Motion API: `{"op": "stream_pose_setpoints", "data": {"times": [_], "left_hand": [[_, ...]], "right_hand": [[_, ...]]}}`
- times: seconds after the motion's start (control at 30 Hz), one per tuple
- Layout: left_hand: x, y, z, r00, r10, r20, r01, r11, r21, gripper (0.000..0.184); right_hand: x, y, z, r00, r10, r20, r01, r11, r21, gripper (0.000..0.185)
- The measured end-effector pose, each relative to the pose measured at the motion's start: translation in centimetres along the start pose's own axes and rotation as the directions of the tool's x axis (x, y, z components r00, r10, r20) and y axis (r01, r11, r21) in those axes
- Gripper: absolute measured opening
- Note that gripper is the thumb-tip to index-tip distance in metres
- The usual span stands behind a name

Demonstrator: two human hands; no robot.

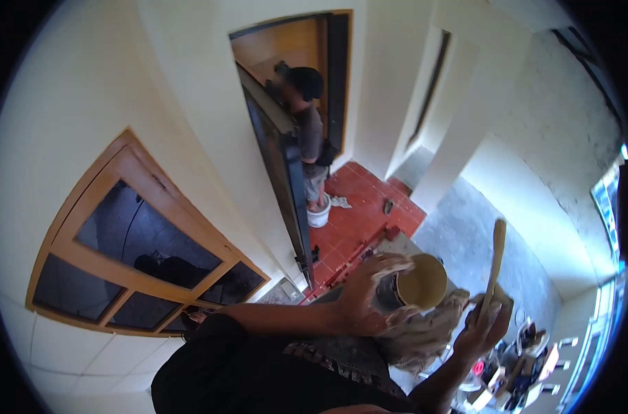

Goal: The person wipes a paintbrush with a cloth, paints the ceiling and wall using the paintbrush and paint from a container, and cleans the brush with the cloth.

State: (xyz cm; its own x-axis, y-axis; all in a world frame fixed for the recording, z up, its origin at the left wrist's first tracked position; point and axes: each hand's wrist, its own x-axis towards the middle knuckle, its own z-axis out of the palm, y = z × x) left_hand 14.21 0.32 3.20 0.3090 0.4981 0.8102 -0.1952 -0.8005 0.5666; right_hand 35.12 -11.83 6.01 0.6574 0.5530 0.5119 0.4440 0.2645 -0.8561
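Note:
My left hand (369,293) is wrapped round the side of a can (427,283) with a cream-coloured inside. The can is tilted, its open mouth facing me. My right hand (488,319), to the right of the can, is closed round a wooden stick-like handle (498,252) that points upward. Whatever is at the handle's lower end is hidden by the fingers. Between the can and my right hand hangs a crumpled, stained greyish-brown cloth (421,338). I cannot tell what holds it.
Another person (310,131) stands in a doorway behind a dark door edge (276,159), by a white bucket (319,212) on red tiles (355,186). A wood-framed window (141,241) is at left. Mixed items (521,369) crowd the grey floor (465,221) at lower right.

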Motion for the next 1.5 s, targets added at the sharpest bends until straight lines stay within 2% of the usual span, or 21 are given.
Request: {"op": "stream_pose_setpoints", "data": {"times": [0.03,0.1,0.17,0.2,0.3,0.53,0.63,0.7,0.77,0.8,0.87,0.93,1.03,1.1,1.17,1.2,1.23,1.3,1.37,1.4,1.5], "left_hand": [[1.4,1.4,0.1,1.0,-0.015,0.025,0.016,0.999,-0.046,0.081],[3.8,3.3,0.8,0.89,-0.343,0.301,0.403,0.899,-0.169,0.058],[4.2,3.0,2.5,0.849,-0.387,0.361,0.499,0.813,-0.3,0.052],[4.6,2.9,3.1,0.819,-0.444,0.363,0.564,0.737,-0.373,0.046],[6.0,3.5,3.5,0.802,-0.45,0.394,0.598,0.606,-0.525,0.038],[7.2,2.2,3.5,0.835,-0.379,0.399,0.522,0.776,-0.355,0.033],[7.4,1.2,4.1,0.893,-0.334,0.301,0.442,0.773,-0.456,0.027],[8.4,0.9,3.7,0.892,-0.36,0.275,0.451,0.767,-0.457,0.026],[9.6,0.9,2.5,0.885,-0.407,0.228,0.466,0.785,-0.407,0.022],[9.9,-0.5,1.8,0.892,-0.394,0.223,0.451,0.818,-0.358,0.021],[10.9,0.1,0.4,0.843,-0.485,0.231,0.537,0.768,-0.349,0.026],[11.4,0.4,-0.6,0.797,-0.557,0.232,0.603,0.732,-0.317,0.031],[11.4,0.1,-1.0,0.84,-0.505,0.201,0.541,0.747,-0.386,0.036],[11.4,0.8,-0.8,0.834,-0.504,0.225,0.551,0.742,-0.382,0.036],[11.2,1.0,-0.6,0.837,-0.472,0.276,0.546,0.742,-0.389,0.035],[11.0,1.1,-0.2,0.834,-0.47,0.289,0.551,0.737,-0.391,0.035],[10.8,1.4,0.3,0.852,-0.429,0.301,0.522,0.749,-0.408,0.034],[10.5,2.3,1.3,0.867,-0.381,0.323,0.493,0.75,-0.44,0.033],[10.5,3.7,2.2,0.834,-0.422,0.357,0.552,0.67,-0.496,0.027],[10.2,3.9,2.6,0.833,-0.416,0.364,0.553,0.654,-0.517,0.027],[9.4,4.6,3.2,0.831,-0.346,0.436,0.543,0.676,-0.499,0.027]], "right_hand": [[0.4,-0.6,-0.1,0.995,-0.101,0.026,0.104,0.989,-0.11,0.049],[0.7,-1.9,1.0,0.99,-0.14,0.026,0.141,0.985,-0.096,0.049],[1.0,-4.9,3.3,0.996,-0.062,0.071,0.054,0.992,0.111,0.067],[1.1,-5.2,3.7,0.988,-0.119,0.095,0.108,0.987,0.115,0.075],[0.5,-5.7,5.7,0.987,-0.132,0.092,0.107,0.966,0.235,0.097],[-1.1,-2.9,7.3,0.963,-0.261,0.059,0.243,0.945,0.221,0.1],[-1.0,-3.2,7.8,0.959,-0.285,-0.004,0.277,0.928,0.249,0.102],[-0.7,-3.5,5.6,0.978,-0.175,0.11,0.144,0.959,0.244,0.099],[0.1,-3.1,2.1,0.997,-0.072,0.039,0.069,0.996,0.063,0.081],[0.3,-3.2,0.3,0.999,0.046,0.006,-0.045,0.988,-0.151,0.074],[-0.8,-2.6,-3.0,0.976,0.212,-0.047,-0.207,0.841,-0.5,0.063],[-3.2,-0.8,-5.1,0.963,0.271,0.008,-0.181,0.665,-0.725,0.064],[-8.6,2.3,-4.9,0.969,0.194,0.15,0.016,0.562,-0.827,0.073],[-10.1,2.3,-4.0,0.948,0.286,0.14,-0.05,0.566,-0.823,0.065],[-10.7,3.3,-3.5,0.983,0.176,0.046,-0.11,0.775,-0.623,0.047],[-9.7,0.8,-2.9,0.969,0.238,-0.064,-0.236,0.823,-0.517,0.031],[-9.7,1.0,-4.0,0.975,0.194,-0.107,-0.22,0.812,-0.54,0.026],[-8.9,0.3,-6.9,0.904,0.215,-0.37,-0.375,0.816,-0.44,0.024],[-8.0,-1.5,-11.2,0.846,0.169,-0.507,-0.171,0.984,0.042,0.04],[-8.0,0.2,-14.4,0.934,0.138,-0.329,-0.005,0.926,0.377,0.046],[-9.2,0.2,-12.7,0.824,0.101,-0.557,0.118,0.931,0.345,0.059]]}}
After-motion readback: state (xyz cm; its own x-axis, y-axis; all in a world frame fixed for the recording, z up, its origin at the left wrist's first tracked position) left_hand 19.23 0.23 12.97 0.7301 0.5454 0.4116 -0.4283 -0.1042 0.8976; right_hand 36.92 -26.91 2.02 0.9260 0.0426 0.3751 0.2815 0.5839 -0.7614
